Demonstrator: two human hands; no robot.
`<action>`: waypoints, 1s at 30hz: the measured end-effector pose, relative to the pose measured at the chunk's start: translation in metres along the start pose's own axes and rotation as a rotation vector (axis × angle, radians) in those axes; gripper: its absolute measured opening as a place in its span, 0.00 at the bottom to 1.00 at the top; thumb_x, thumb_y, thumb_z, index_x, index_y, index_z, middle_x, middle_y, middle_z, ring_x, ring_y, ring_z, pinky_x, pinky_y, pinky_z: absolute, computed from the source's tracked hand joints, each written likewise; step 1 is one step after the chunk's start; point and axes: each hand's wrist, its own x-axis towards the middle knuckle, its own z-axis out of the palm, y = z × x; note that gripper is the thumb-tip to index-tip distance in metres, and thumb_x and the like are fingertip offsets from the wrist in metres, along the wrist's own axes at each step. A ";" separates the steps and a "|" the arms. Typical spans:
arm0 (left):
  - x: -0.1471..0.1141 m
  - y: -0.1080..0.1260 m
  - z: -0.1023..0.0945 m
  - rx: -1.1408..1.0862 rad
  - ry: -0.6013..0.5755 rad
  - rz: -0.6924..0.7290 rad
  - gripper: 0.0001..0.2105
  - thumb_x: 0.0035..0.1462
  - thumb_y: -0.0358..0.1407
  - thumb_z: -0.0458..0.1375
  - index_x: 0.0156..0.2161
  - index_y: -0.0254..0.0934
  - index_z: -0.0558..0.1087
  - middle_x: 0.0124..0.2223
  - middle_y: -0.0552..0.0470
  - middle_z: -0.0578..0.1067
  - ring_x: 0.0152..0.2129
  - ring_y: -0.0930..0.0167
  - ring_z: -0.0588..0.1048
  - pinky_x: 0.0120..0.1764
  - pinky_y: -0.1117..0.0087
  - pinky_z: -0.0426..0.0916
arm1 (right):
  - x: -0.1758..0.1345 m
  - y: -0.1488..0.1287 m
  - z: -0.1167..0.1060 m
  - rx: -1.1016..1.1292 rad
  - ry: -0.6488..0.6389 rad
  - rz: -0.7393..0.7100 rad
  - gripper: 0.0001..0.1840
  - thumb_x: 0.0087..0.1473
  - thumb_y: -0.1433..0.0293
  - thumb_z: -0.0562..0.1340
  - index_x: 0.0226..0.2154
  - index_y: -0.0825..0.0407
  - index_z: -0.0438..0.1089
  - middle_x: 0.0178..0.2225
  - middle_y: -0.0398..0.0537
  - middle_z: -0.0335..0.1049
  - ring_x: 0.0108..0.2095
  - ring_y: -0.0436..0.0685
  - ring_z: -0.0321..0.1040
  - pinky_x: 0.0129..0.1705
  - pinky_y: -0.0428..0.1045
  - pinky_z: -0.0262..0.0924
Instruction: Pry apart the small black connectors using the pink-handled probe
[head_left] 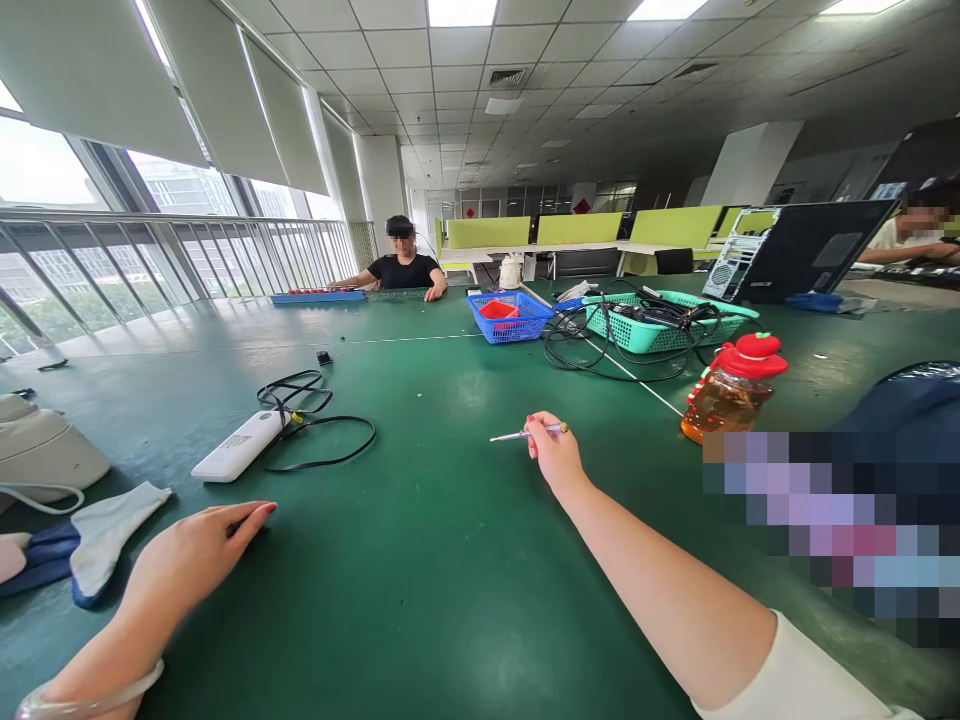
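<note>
In the head view, my right hand [553, 452] pinches a slim screwdriver [511, 436] over the middle of the green table. Its thin metal tip points left, and the yellowish end of its handle shows at the right of my fingers. My left hand [187, 560] rests low on the table at the left, fingers curled and the thumb close to the index finger. Whatever may lie inside those fingers is hidden. Just beyond that hand lies a white power bank [238, 446] with a black cable [337, 461] looped beside it.
Left stand a pale rounded device [49, 455] and a white-and-blue glove [112, 535]. A red-lidded bottle [727, 395] stands right. Farther back are a blue basket [514, 328], a green basket [637, 338] with tangled cables, and a black computer case [814, 245]. A person [405, 268] sits at the far edge.
</note>
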 end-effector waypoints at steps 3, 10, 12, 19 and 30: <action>0.000 -0.006 -0.008 -0.045 0.100 -0.108 0.29 0.61 0.53 0.39 0.56 0.44 0.72 0.42 0.43 0.80 0.37 0.57 0.78 0.35 0.63 0.70 | -0.001 -0.001 0.000 -0.006 0.001 0.001 0.16 0.51 0.56 0.60 0.21 0.49 0.63 0.16 0.38 0.57 0.17 0.50 0.55 0.19 0.46 0.50; 0.018 -0.039 0.013 -0.260 0.039 0.097 0.35 0.61 0.51 0.31 0.49 0.38 0.77 0.57 0.46 0.73 0.53 0.57 0.72 0.55 0.56 0.65 | 0.000 0.000 -0.001 -0.013 0.004 0.003 0.16 0.51 0.56 0.60 0.21 0.48 0.62 0.16 0.37 0.57 0.17 0.50 0.55 0.19 0.46 0.50; 0.023 -0.048 0.026 -0.278 0.001 0.111 0.38 0.61 0.52 0.29 0.52 0.36 0.76 0.59 0.44 0.71 0.55 0.56 0.70 0.56 0.54 0.64 | 0.000 0.000 -0.001 -0.014 0.005 0.003 0.16 0.51 0.56 0.60 0.21 0.48 0.62 0.16 0.37 0.57 0.17 0.50 0.55 0.19 0.46 0.50; 0.030 -0.065 0.037 -0.208 0.056 0.094 0.40 0.61 0.52 0.27 0.55 0.28 0.73 0.62 0.34 0.65 0.62 0.51 0.60 0.60 0.48 0.56 | 0.001 0.001 -0.001 -0.006 -0.001 0.011 0.16 0.51 0.56 0.60 0.21 0.48 0.62 0.16 0.37 0.56 0.18 0.50 0.55 0.20 0.46 0.50; 0.023 -0.054 0.019 0.029 0.092 0.002 0.25 0.53 0.43 0.47 0.49 0.33 0.76 0.51 0.38 0.76 0.50 0.55 0.73 0.53 0.57 0.66 | 0.000 0.000 -0.001 -0.009 -0.002 0.006 0.17 0.51 0.55 0.60 0.22 0.48 0.63 0.16 0.38 0.56 0.18 0.50 0.54 0.20 0.46 0.51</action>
